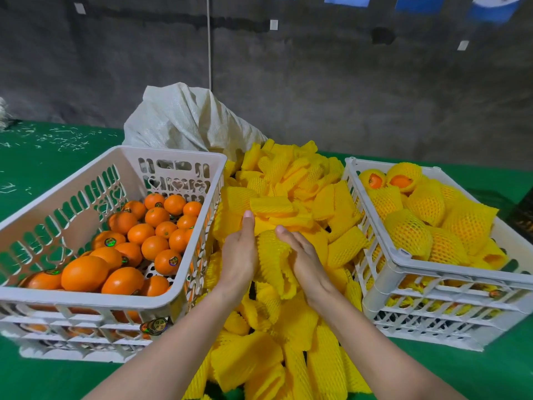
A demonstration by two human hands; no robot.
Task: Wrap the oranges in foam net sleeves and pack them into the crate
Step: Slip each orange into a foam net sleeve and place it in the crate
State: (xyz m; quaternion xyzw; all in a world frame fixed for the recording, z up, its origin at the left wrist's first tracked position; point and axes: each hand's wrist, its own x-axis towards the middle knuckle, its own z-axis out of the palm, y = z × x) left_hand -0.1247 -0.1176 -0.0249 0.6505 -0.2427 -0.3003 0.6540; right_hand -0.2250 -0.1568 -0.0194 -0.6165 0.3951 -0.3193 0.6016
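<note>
A heap of yellow foam net sleeves (pixel 291 197) lies between two white crates. The left crate (pixel 86 298) holds several bare oranges (pixel 150 229) with stickers. The right crate (pixel 403 264) holds several oranges wrapped in yellow sleeves (pixel 409 229). Both my hands are over the middle of the heap. My left hand (pixel 239 255) and my right hand (pixel 302 258) hold one yellow foam net sleeve (pixel 274 258) between them, palms facing each other. Whether an orange is inside that sleeve cannot be seen.
A white woven sack (pixel 184 119) stands behind the heap. Everything rests on a green table cover (pixel 37 160) with white scraps at the far left. A dark grey wall rises behind. A dark crate edge (pixel 523 215) shows at the far right.
</note>
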